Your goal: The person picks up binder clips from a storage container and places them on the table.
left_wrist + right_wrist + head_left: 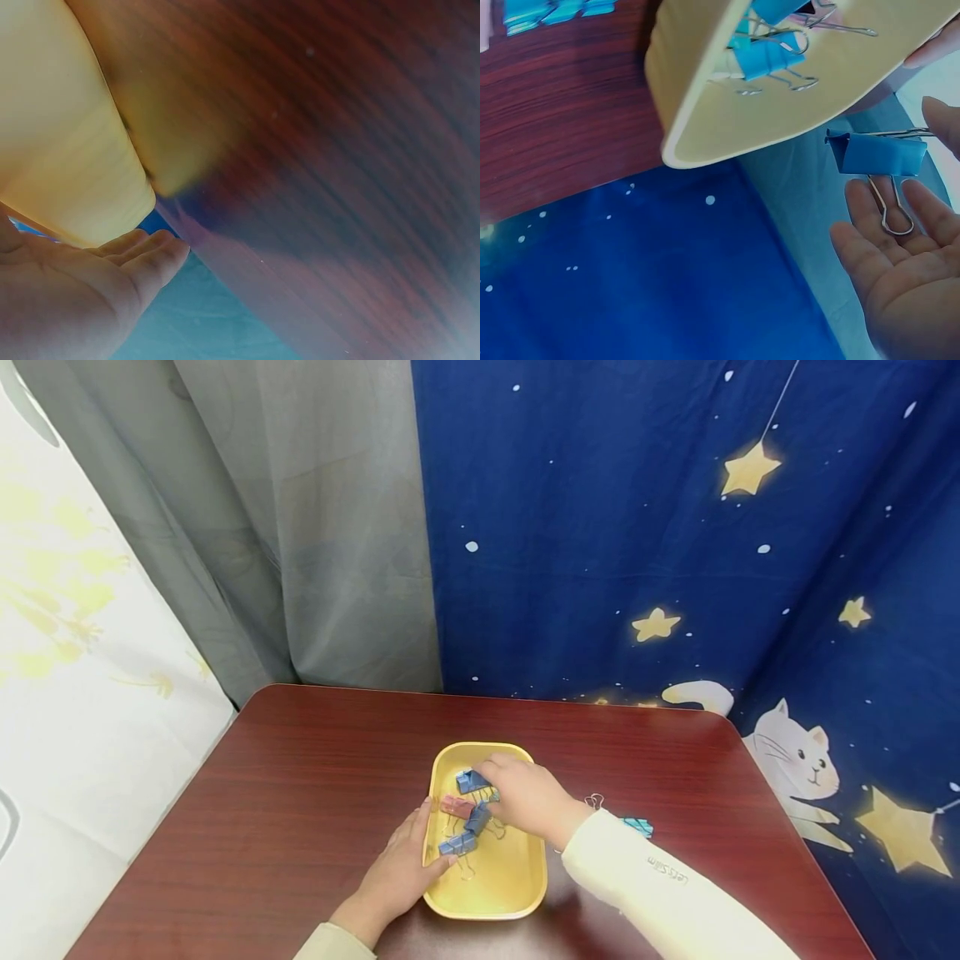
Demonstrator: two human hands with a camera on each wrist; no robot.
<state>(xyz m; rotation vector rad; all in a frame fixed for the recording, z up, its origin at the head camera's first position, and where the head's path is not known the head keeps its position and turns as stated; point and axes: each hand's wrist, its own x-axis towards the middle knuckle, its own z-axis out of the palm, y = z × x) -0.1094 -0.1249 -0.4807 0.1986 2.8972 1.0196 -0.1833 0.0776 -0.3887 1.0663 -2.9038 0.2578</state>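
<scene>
1. At the lower centre of the head view, your left hand (401, 866) grips the left rim of the yellow tray (513, 885), thumb inside, fingers along the outer wall.
2. Left of the tray's middle lie a light-blue clip (457, 844), a darker blue clip (477, 818) and a pink clip (457, 807), with wire handles splayed.
3. Right of the tray, a turquoise clip (637, 827) lies partly behind your sleeve (667, 889).
4. Against the tray's upper part, your right hand (528, 793) pinches a plain blue binder clip (883, 155). At the right of the right wrist view, its long axis runs left-right; one silver loop points down, the other wire runs right, towards your thumb.
</scene>
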